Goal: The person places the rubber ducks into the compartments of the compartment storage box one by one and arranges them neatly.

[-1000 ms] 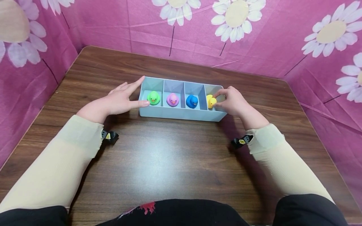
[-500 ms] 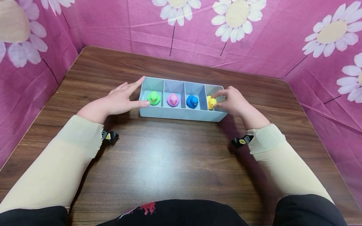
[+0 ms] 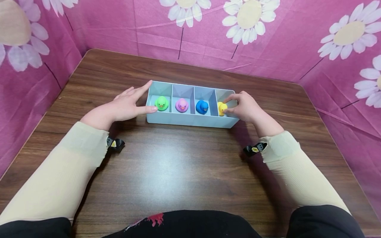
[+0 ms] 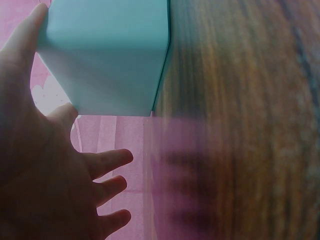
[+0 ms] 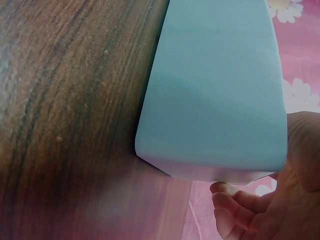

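A pale blue divided box sits on the table with a row of compartments. From left to right they hold a green rubber duck, a pink one, a blue rubber duck and a yellow rubber duck. My left hand rests on the box's left end, thumb at the front rim, index finger at the back corner; its other fingers spread free in the left wrist view. Reaching into the rightmost compartment, my right hand pinches the yellow duck between thumb and index finger. In the right wrist view the box wall hides that duck.
A brown wood-grain table spreads around the box. Behind it and at both sides hangs pink cloth with white daisies. Small black cameras are strapped at both wrists.
The yellow rubber duck has shifted and turned very slightly in its compartment under my right fingertips. My left hand, the box and the other ducks have stayed in place.
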Tool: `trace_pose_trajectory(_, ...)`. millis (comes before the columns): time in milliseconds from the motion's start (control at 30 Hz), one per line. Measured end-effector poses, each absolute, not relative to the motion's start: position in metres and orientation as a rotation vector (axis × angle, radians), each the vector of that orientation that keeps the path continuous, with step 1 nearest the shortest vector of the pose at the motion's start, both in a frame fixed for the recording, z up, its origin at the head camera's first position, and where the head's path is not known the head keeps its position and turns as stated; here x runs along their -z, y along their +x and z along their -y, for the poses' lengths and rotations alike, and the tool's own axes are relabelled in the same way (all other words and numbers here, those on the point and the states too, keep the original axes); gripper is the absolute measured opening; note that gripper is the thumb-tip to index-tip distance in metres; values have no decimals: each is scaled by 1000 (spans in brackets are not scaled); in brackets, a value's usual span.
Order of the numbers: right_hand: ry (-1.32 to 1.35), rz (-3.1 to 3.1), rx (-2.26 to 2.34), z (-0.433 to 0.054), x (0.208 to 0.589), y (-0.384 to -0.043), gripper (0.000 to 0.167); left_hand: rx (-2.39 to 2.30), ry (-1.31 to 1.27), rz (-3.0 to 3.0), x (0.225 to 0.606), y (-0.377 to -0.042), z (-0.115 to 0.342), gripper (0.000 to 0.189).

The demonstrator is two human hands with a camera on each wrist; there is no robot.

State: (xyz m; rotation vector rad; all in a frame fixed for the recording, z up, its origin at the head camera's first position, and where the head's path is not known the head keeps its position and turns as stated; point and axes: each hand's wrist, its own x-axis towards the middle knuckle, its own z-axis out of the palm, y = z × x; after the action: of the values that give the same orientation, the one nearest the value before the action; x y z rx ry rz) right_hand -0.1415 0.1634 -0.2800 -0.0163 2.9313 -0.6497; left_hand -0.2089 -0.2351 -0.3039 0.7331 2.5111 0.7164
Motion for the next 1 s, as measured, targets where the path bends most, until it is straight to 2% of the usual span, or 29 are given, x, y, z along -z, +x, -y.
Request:
trace_pose_trajectory(633,55,-2930,692,-164,282,-138,27,-716,747,-2499,303,-210,234,95)
trace_pose_trajectory(1000,47,-2936,742,-170,277,-134,34,-719,762,-2483,303,-212,230,95)
